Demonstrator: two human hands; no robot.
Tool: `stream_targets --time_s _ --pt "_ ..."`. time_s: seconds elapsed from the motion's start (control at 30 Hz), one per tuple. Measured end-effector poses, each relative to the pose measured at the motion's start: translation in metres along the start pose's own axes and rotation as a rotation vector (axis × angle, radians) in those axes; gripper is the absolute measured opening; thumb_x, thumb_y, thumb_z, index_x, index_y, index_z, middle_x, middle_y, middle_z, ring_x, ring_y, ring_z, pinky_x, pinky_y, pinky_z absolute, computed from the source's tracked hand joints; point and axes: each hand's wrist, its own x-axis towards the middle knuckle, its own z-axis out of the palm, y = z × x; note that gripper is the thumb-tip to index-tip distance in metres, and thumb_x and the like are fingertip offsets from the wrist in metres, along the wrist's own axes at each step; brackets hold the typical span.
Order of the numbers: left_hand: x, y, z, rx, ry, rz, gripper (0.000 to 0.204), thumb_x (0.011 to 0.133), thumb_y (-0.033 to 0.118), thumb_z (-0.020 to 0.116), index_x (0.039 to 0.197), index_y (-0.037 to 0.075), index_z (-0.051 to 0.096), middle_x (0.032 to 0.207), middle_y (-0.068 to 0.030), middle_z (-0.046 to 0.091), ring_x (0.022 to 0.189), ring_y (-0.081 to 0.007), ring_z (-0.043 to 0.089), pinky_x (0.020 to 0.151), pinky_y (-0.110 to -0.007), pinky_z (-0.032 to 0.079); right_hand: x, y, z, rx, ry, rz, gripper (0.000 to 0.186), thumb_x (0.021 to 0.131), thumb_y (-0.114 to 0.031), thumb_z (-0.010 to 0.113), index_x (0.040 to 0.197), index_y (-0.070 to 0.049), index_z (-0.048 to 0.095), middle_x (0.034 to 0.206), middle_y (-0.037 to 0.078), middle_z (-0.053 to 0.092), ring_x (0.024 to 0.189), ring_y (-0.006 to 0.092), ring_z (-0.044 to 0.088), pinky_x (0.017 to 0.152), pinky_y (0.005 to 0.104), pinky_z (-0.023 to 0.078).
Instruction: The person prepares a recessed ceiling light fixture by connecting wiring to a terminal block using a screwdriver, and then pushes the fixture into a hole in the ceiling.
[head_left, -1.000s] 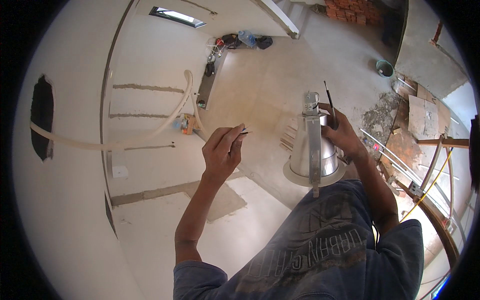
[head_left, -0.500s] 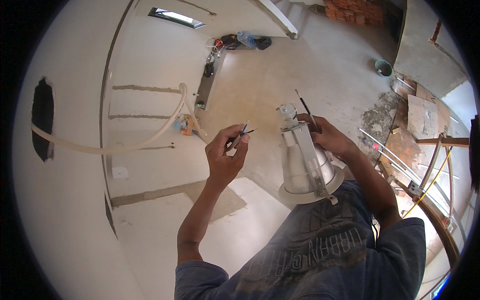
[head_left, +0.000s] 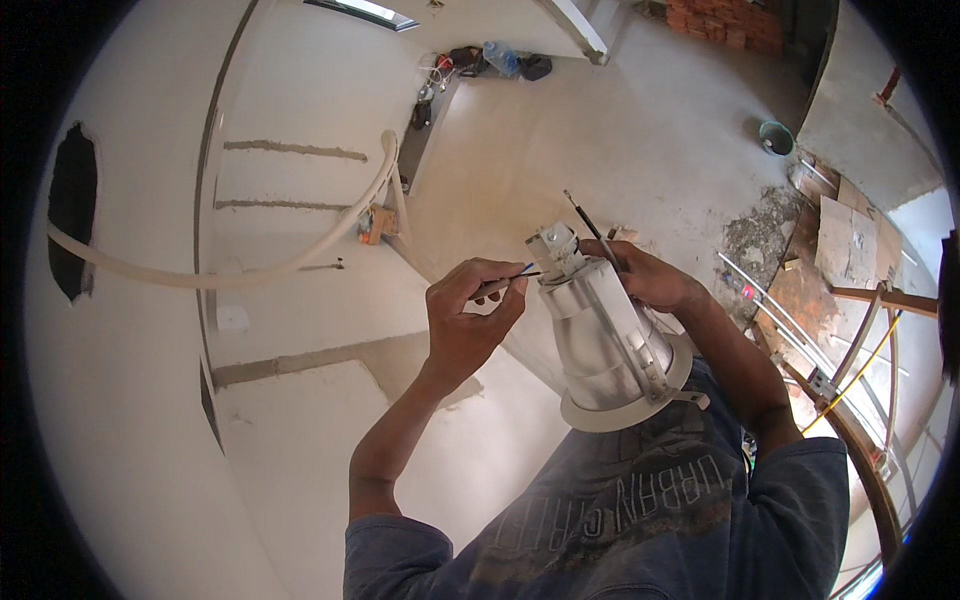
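Observation:
A silver recessed downlight (head_left: 600,335) with a white rim hangs in front of my chest, its narrow terminal end (head_left: 555,245) tilted up and left. My right hand (head_left: 648,277) is closed round its upper right side. The same hand also keeps a slim screwdriver (head_left: 588,222) with a dark shaft, its tip pointing up. Between thumb and fingers my left hand (head_left: 465,315) pinches a cable, whose blue and dark wire ends (head_left: 529,270) stick out close to the terminal end. Whether the wires touch it, I cannot tell.
A pale flexible conduit (head_left: 245,281) droops from a dark hole (head_left: 74,215) in the white surface at left. Beyond are a green bucket (head_left: 775,138), stacked red bricks (head_left: 725,22) and a clear bottle (head_left: 500,58). Cardboard (head_left: 846,243), thin pipes and wooden bars (head_left: 850,425) lie at right.
My left hand has moved right, bringing the wire ends up to the downlight's terminal end. The downlight has tilted further left and the screwdriver leans more to the left.

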Motion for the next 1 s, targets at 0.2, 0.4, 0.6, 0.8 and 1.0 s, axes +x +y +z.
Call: stream_targets --time_s 0.2,0.4,0.6,0.8,1.0 --pt "0.004 0.007 0.0 0.022 -0.02 0.012 0.014 0.078 0.0 0.073 0.091 0.005 0.07 0.079 -0.0028 0.068 0.064 -0.0074 0.056 0.056 -0.022 0.044 0.001 0.004 -0.007 -0.105 0.009 0.081 0.071 0.07 -0.027 0.063 0.136 -0.005 0.048 0.121 0.015 0.059 0.108 0.0208 0.057 0.094 0.0329 0.045" --pt "0.002 0.009 -0.001 0.02 -0.009 0.008 0.015 0.077 -0.001 0.072 0.09 0.005 0.071 0.079 -0.0022 0.068 0.065 -0.0071 0.057 0.056 -0.021 0.043 0.0 -0.007 -0.002 -0.127 -0.019 0.09 0.069 0.071 -0.027 0.063 0.135 -0.005 0.05 0.122 0.015 0.06 0.11 0.022 0.057 0.098 0.0347 0.044" --pt "0.0 0.009 -0.004 0.015 -0.012 0.019 0.014 0.077 -0.001 0.072 0.09 0.005 0.07 0.079 -0.0027 0.068 0.066 -0.0064 0.057 0.056 -0.021 0.043 0.001 -0.007 0.001 -0.092 -0.054 0.039 0.061 0.076 -0.021 0.063 0.132 0.0 0.05 0.12 0.011 0.06 0.108 0.0168 0.055 0.097 0.0304 0.043" --pt "-0.004 0.004 -0.004 0.047 0.005 0.064 0.013 0.078 -0.001 0.071 0.09 0.004 0.07 0.078 -0.0027 0.067 0.063 -0.0048 0.054 0.055 -0.022 0.041 -0.002 -0.011 0.008 -0.151 -0.007 0.091 0.067 0.073 -0.022 0.062 0.136 -0.001 0.047 0.125 0.015 0.058 0.114 0.0212 0.055 0.101 0.0346 0.041" --pt "-0.006 0.003 -0.004 0.125 0.049 0.089 0.015 0.076 -0.001 0.072 0.09 0.005 0.069 0.079 -0.0036 0.067 0.065 -0.0066 0.056 0.055 -0.023 0.042 -0.006 -0.02 0.016 -0.131 0.009 0.091 0.067 0.075 -0.016 0.061 0.137 0.0 0.045 0.125 0.014 0.058 0.114 0.0195 0.053 0.101 0.0328 0.04"
